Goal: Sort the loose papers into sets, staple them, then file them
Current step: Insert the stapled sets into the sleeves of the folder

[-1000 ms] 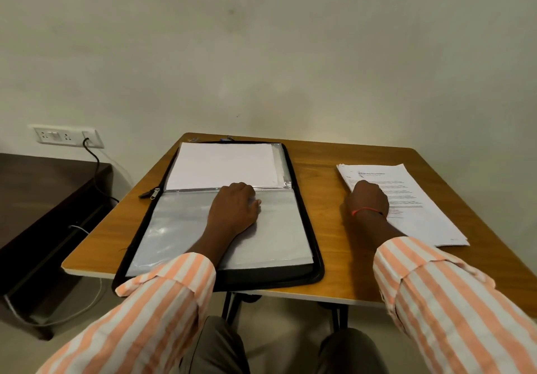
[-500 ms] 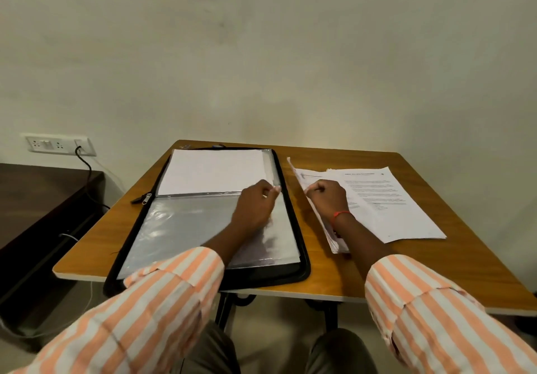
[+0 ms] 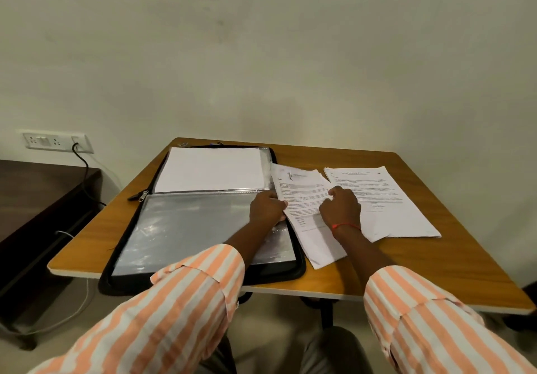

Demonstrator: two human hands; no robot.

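At the right edge of the open folder (image 3: 189, 228), a paper set (image 3: 302, 196) lies overlapping it; L hand (image 3: 266, 209) pinches its folder-side edge, R hand (image 3: 341, 209) grips the opp. edge. Paper stack (image 3: 389, 199) sits farther right.

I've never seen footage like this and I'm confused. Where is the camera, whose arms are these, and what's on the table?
No machine here: a person wears one camera on the head, so you look down at their own arms. On the wooden table lies an open black zip folder with clear sleeves; the far one holds white sheets. Right of it sits a paper stack. Between them a printed set overlaps the folder's edge. The right hand holds that set by its right edge; the left hand touches its left edge, though whether it grips paper or sleeve is unclear.
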